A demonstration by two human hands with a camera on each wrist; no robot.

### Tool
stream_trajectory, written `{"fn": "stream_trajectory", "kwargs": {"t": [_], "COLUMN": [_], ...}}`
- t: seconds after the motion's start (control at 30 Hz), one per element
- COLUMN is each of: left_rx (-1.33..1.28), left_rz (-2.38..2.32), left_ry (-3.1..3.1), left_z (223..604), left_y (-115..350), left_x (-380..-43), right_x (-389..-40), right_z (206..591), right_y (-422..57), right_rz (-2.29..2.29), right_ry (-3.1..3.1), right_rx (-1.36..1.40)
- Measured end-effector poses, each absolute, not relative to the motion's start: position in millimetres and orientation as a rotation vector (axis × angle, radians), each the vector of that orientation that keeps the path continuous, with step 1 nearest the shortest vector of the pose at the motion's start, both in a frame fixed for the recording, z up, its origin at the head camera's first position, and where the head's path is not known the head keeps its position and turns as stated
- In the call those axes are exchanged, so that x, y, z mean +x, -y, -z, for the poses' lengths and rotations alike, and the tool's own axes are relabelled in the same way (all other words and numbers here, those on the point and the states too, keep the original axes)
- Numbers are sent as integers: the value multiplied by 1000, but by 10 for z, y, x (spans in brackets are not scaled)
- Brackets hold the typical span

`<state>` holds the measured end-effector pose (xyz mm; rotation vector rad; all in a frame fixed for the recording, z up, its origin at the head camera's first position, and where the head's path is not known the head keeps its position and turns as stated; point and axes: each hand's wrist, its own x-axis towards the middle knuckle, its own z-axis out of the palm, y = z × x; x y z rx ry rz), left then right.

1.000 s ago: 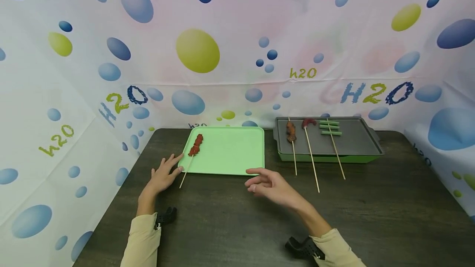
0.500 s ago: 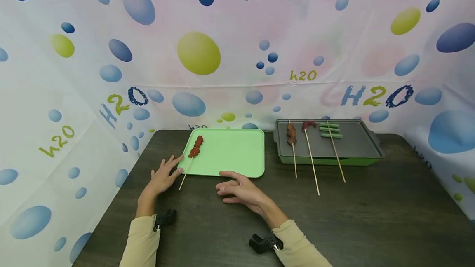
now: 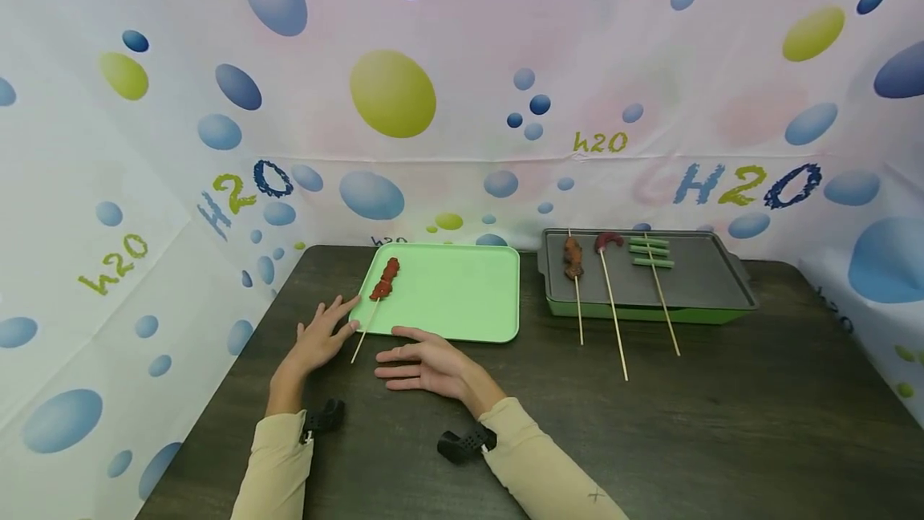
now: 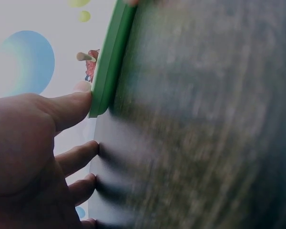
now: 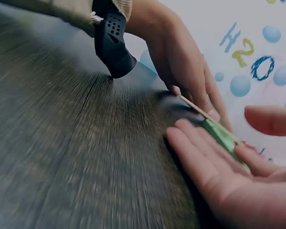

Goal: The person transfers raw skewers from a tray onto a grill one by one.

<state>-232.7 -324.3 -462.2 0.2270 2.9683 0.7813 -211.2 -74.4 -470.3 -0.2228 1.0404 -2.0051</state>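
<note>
My left hand [image 3: 318, 341] lies at the front left corner of the light green tray [image 3: 462, 295], fingers spread. In the left wrist view its thumb touches the tray's rim [image 4: 107, 71] and the other fingertips rest on the table. On the tray's left side lies a skewer of red meat pieces [image 3: 385, 279], its bare stick [image 3: 363, 335] sticking out over the front edge. My right hand [image 3: 433, 363] hovers in front of the tray, to the right of that stick, fingers extended and nothing held. In the right wrist view the stick [image 5: 193, 106] passes beyond its fingertips.
Right of the tray stands a grill pan with a grey top [image 3: 693, 271] and green base. Across it lie a brown meat skewer [image 3: 573, 257], a skewer with a dark red curled piece [image 3: 609, 241] and one with green sticks [image 3: 653, 262]. A patterned cloth hangs behind.
My right hand has moved left along the tray's front edge, from its right corner to near the skewer's stick, and its fingers have straightened. The left hand stays at the tray corner.
</note>
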Motion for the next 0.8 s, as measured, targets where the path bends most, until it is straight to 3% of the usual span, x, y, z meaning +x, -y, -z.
{"fn": "stream_trajectory", "kwargs": {"t": [0.8], "left_rx": [205], "left_rz": [-804], "left_ry": [-2963], "left_z": [4624], "left_y": [3222], "left_x": [-2327], "right_x": [-2308], "right_z": [4713], "right_y": [1209], "right_rz": [2161], "right_ry": [-960], "right_rx": [19]}}
